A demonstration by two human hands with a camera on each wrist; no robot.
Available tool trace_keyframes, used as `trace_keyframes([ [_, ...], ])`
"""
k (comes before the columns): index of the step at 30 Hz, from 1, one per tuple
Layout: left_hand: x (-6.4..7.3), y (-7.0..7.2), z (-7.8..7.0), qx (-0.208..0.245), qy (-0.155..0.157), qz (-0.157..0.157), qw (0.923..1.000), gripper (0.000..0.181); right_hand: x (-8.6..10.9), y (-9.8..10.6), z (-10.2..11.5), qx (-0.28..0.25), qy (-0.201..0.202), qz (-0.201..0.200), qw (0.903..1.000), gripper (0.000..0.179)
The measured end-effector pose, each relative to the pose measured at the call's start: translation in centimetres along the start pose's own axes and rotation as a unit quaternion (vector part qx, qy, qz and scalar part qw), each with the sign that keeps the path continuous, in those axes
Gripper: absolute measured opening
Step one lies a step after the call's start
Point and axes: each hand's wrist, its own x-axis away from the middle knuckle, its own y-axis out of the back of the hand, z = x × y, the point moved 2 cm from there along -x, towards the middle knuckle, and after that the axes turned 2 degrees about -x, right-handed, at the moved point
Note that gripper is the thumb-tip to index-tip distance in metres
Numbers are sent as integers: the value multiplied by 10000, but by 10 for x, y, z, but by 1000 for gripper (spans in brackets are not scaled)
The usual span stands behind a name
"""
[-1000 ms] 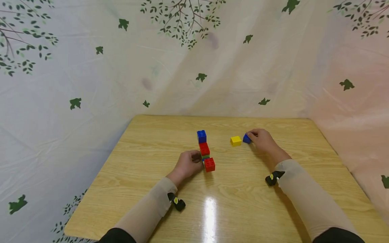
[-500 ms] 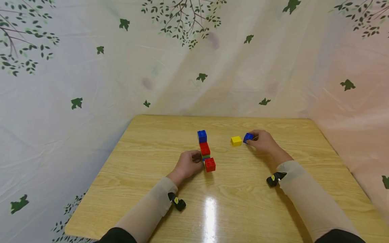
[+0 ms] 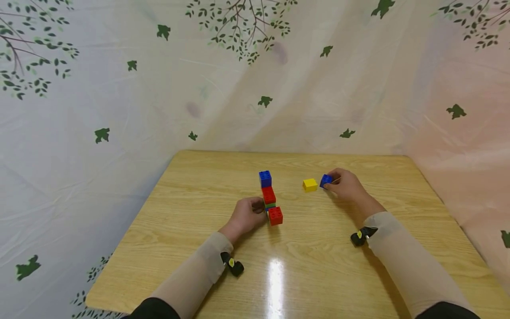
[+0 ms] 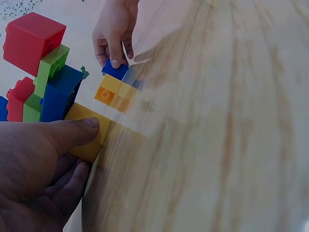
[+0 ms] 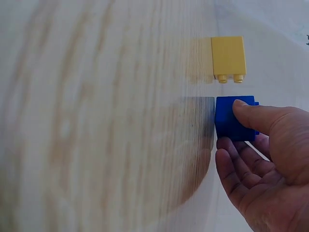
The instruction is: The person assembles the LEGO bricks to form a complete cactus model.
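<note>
My left hand (image 3: 247, 215) grips the yellow bottom block (image 4: 87, 133) of a stepped stack of toy building blocks, thumb against its side. Above that yellow block come a dark blue block (image 4: 62, 94), green pieces (image 4: 51, 65) and red blocks (image 3: 275, 215); another blue block (image 3: 264, 179) tops the far side. At the right, my right hand (image 3: 347, 185) pinches a loose blue block (image 5: 234, 118) between thumb and fingers, its studs up, at the tabletop. Beside it a loose yellow block (image 5: 229, 57) lies on its side, a small gap between them.
Both hands work over a wooden table (image 3: 191, 177) with a glossy reflection near its front. Behind and beside it hangs a pale sheet (image 3: 223, 106) printed with leaves and branches. Dark wrist cameras (image 3: 235, 267) sit on both sleeves.
The loose blue block has turned from tilted to studs up in my right hand, whose fingers shifted around it and moved slightly right. My left hand and the stack stay put.
</note>
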Motion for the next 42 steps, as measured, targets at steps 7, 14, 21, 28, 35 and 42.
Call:
trace_keyframes([
  [7, 0, 1, -1, -49, -29, 31, 10000, 29, 1, 2, -4, -109, -91, -116, 9998, 41],
  [14, 0, 0, 1, -40, 3, 44, 10000, 30, 5, 3, 3, -206, 29, -304, 9993, 40],
  [21, -1, 1, 2, -99, -49, 8, 9999, 29, 7, 5, 15, -399, 281, -738, 9961, 44],
  [28, -2, 0, 3, -116, -118, 16, 9999, 29, 11, 4, 34, -576, 431, -837, 9939, 44],
  [35, -2, 0, 4, -78, -94, 8, 9999, 28, 16, -2, 48, -609, 556, -685, 9942, 44],
  [42, -1, 0, 4, -69, -24, -12, 10000, 29, 22, -7, 61, -624, 731, -513, 9940, 45],
])
